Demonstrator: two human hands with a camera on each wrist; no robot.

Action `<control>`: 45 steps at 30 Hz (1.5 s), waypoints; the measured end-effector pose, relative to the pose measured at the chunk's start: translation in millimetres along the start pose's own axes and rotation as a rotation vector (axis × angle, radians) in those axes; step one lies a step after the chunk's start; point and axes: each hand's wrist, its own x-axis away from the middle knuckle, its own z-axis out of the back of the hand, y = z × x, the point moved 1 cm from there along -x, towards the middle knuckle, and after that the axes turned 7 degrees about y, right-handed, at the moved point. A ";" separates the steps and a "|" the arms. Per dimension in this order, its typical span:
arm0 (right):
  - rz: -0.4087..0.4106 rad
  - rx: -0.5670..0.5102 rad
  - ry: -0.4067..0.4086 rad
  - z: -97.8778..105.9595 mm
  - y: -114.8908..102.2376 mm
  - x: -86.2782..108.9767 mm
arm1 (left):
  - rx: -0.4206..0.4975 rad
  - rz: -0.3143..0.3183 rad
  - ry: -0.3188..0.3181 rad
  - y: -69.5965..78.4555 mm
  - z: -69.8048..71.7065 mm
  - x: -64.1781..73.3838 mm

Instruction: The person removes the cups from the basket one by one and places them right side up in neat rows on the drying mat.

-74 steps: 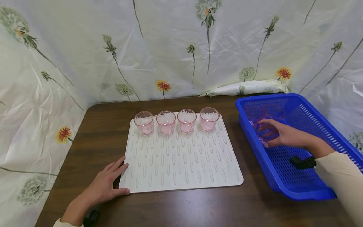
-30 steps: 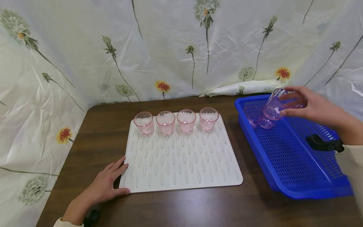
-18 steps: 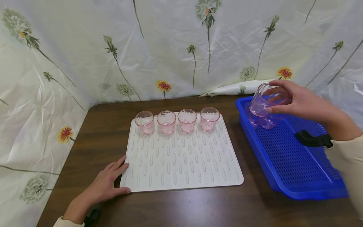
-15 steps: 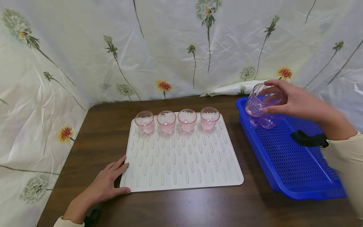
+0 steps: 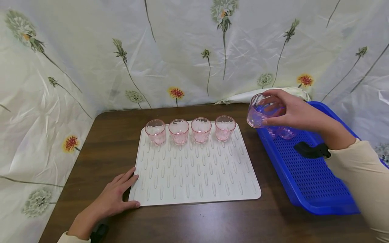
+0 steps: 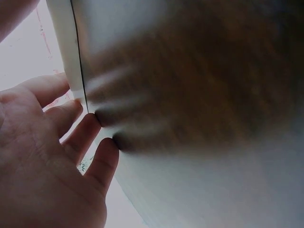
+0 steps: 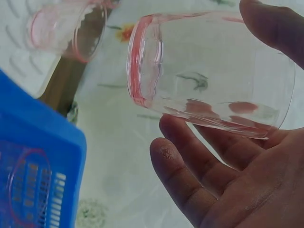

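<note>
My right hand (image 5: 299, 114) grips a clear pink-tinted drinking glass (image 5: 254, 114) between thumb and fingers, its rim tipped slightly back. The glass is in the air above the left back corner of the blue basket (image 5: 323, 208). In the right wrist view, the thumb lies on one side of the held glass (image 7: 209, 71) and the fingers on the other. My left hand (image 5: 109, 199), fingers spread, rests at the left edge of a white ribbed mat (image 5: 194, 172). Several matching glasses (image 5: 225, 130) stand upright in a row along the mat's far edge.
Further pink glasses (image 5: 287, 133) sit in the basket's back left part, partly hidden behind my right hand. The dark wooden table (image 5: 200, 222) ends at the back and left against a flower-printed cloth (image 5: 182, 50).
My right hand has taken a glass up out of the basket and carried it leftward to the basket's back left corner. My left hand has stayed at the mat's edge.
</note>
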 end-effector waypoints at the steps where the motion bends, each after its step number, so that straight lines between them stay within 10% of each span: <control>1: 0.008 -0.003 -0.001 -1.7 -2.6 -1.0 | 0.000 0.001 0.000 0.3 0.1 0.0; 45: 0.206 -0.100 -0.225 -155.1 -81.1 -46.6 | -0.020 -0.027 0.033 -0.5 -1.7 -0.2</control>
